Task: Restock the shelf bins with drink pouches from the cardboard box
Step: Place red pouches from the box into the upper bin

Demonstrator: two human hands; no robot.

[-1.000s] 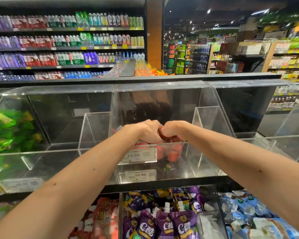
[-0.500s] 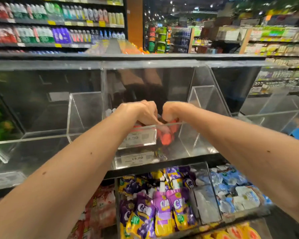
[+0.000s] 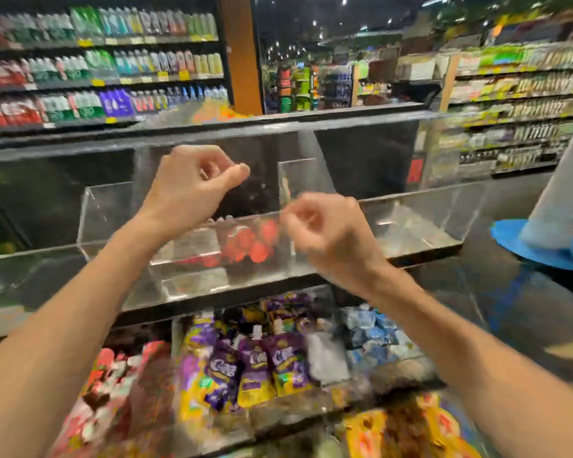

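Several red drink pouches (image 3: 252, 242) lie in the middle clear acrylic bin (image 3: 196, 279) on the upper shelf row. My left hand (image 3: 192, 186) hovers above the bin's left part, thumb out and fingers loosely curled, holding nothing. My right hand (image 3: 328, 233) is in front of the bin's right part, blurred, fingers loosely curled and empty. Neither hand touches the pouches. The cardboard box is out of view.
Clear bins stand to the left and to the right (image 3: 411, 226) of the middle one. The row below holds red-and-white pouches (image 3: 113, 375), purple pouches (image 3: 255, 365) and blue pouches (image 3: 371, 328). Orange-yellow pouches (image 3: 411, 431) lie lower still. A blue object (image 3: 536, 246) sits at the right.
Both hands were down in the middle bin on the red pouches; they have let go and risen out, the left higher. The view has swung right.
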